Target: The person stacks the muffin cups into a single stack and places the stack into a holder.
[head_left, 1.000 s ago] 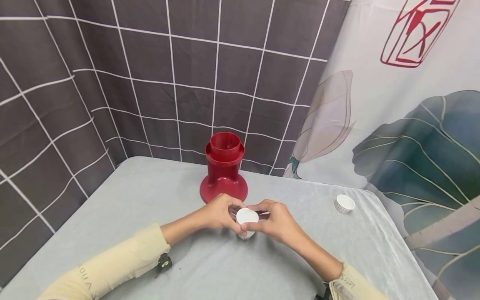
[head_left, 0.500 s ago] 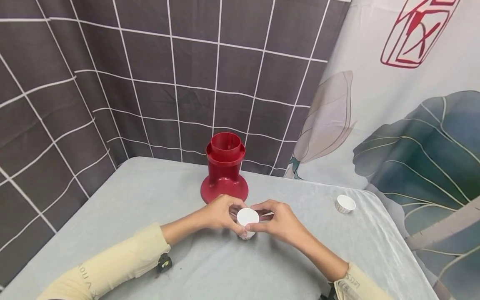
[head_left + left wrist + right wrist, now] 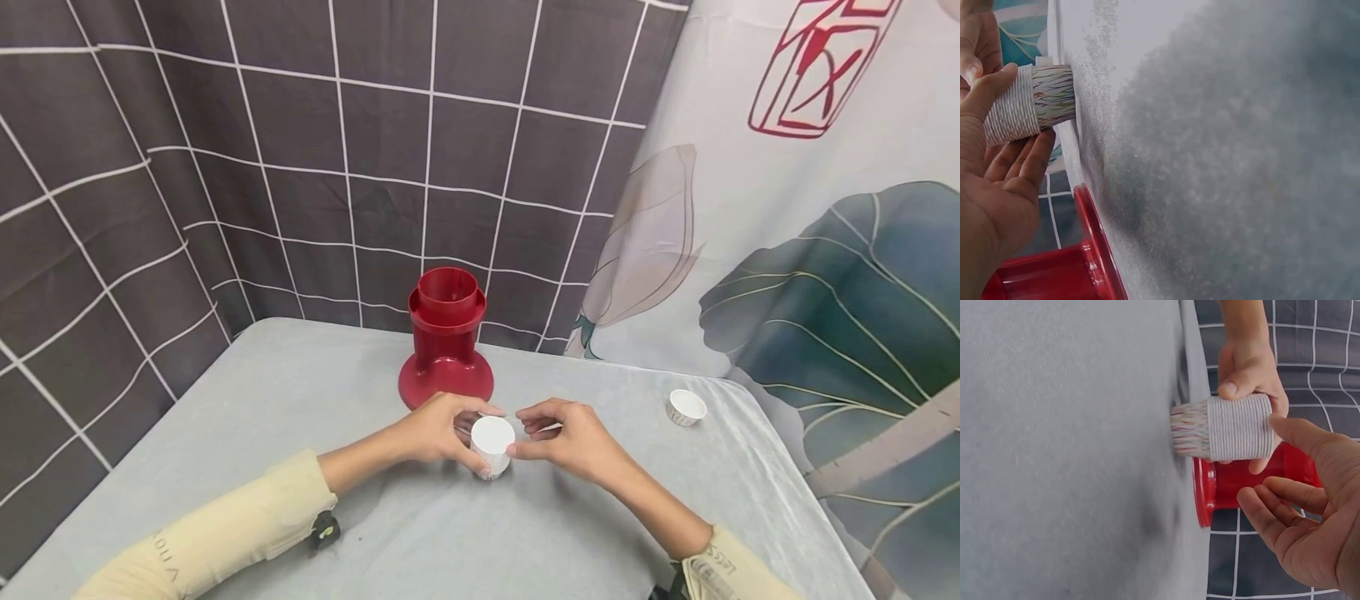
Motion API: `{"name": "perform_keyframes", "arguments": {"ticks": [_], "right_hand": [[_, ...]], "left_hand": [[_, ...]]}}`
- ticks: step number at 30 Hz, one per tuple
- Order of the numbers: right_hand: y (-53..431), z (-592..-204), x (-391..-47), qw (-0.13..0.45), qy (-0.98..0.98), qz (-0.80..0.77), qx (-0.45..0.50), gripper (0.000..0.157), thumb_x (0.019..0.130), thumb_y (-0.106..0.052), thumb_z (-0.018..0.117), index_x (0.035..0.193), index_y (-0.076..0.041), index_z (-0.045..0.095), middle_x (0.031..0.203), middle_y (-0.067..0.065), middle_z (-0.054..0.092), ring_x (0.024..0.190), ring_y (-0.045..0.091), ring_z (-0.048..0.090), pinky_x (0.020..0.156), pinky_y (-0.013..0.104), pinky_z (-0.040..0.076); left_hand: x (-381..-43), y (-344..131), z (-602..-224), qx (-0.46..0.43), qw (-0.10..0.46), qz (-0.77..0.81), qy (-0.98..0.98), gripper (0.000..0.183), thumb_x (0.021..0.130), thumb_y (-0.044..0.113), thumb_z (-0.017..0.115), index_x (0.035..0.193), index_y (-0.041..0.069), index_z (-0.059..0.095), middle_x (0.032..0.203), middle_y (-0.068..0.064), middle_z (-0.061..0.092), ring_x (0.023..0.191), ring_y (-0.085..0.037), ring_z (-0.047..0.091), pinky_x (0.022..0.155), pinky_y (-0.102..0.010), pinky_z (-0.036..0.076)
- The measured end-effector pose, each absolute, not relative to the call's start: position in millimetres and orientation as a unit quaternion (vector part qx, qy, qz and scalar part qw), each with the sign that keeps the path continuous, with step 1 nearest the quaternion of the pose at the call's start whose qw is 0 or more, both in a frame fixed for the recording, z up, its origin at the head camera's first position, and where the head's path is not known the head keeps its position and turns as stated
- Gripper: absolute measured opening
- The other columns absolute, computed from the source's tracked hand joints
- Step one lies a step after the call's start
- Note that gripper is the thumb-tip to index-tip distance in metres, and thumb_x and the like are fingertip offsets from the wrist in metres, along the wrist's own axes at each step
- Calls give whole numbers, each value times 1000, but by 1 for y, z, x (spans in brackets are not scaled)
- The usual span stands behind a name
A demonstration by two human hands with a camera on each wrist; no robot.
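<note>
A nested stack of white paper baking cups [image 3: 492,439] stands on the cloth. In the wrist views the stack [image 3: 1241,428] shows many ridged rims above a wall with coloured streaks. My left hand [image 3: 438,429] grips it from the left, thumb at the near side and fingers round the far side. On the right, my right hand [image 3: 566,437] has its fingers off the stack, apart from the thumb. That thumb [image 3: 1297,432] is at the top rim, and whether it presses there I cannot tell.
Behind the stack stands a red holder [image 3: 446,379] with a round base and an upright tube. A single white baking cup [image 3: 686,408] sits at the right of the cloth-covered table [image 3: 322,375]. Dark gridded curtain [image 3: 390,133] hangs behind.
My right hand has drawn back to the right, its fingers leaving the stack's side. My left hand keeps its grip, and the stack stays in place.
</note>
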State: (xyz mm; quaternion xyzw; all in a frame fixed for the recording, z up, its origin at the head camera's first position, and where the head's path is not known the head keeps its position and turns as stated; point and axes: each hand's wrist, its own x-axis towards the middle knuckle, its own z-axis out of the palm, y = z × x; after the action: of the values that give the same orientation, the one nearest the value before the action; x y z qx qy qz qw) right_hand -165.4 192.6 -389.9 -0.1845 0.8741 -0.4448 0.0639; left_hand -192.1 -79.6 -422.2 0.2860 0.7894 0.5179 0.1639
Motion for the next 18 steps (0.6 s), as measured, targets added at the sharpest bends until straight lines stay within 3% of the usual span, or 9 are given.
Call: {"name": "perform_keyframes", "arguments": {"ticks": [6,12,18], "right_hand": [[198,-388,-167,62,878,-440,-178,55,84,-28,100,128,1,82,118,19,83,107,29,82,93,31,69],[201,-385,-168,65,884,-435,-160,54,86,-30,99,129,-3,82,122,18,83,105,21,82,94,30,69],[209,-379,-167,61,886,-434,-149,53,87,-29,98,129,-1,82,126,19,82,109,25,82,97,32,68]], "left_hand": [[-193,-82,-423,299,160,517,786,65,82,14,102,143,12,77,131,-6,82,112,-15,82,98,-27,68],[-193,-87,-425,299,171,510,788,65,85,19,101,146,15,77,134,-2,82,118,-15,81,101,-30,67],[-193,-86,-424,313,171,506,785,64,90,16,97,149,11,74,139,-7,81,125,-20,80,103,-31,67]]}}
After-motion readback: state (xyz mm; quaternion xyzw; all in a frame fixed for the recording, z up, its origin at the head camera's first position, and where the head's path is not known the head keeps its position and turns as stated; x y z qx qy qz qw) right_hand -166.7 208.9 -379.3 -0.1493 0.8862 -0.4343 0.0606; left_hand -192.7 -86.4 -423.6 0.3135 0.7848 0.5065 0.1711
